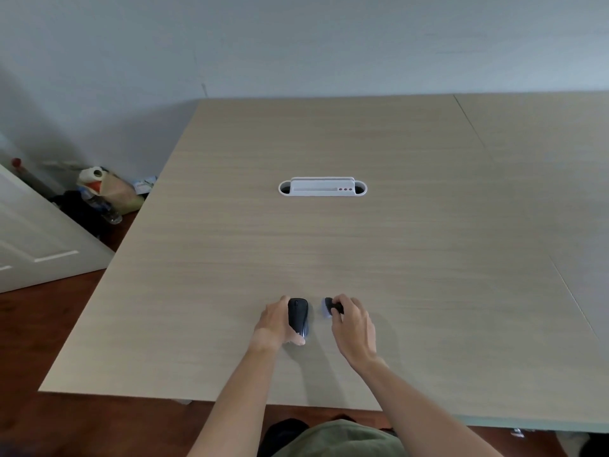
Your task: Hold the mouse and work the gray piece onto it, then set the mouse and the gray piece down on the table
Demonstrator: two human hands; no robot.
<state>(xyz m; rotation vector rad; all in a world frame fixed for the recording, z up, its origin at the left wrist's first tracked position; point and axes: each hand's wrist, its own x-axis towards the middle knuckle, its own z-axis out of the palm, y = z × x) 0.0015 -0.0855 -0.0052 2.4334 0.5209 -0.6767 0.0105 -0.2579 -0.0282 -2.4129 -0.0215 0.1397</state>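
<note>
Both arms outstretched; left hand (276, 323) fingers curled in grip, right hand (354, 328) apparently pinching, fingertips partly hidden.

Illumination is soft, diffuse and moderately dim, with a cool cast on the wall (296, 41). Faint shadows fall toward the lower frame beneath both forearms on the table (329, 242). No glare. Overall definition is soft. Wide-angle distortion bends the table edges toward the frame borders; the lower left corner is darkest.

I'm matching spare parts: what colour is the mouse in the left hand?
Black, seen in the head view: the mouse is gripped by the left hand.
</note>
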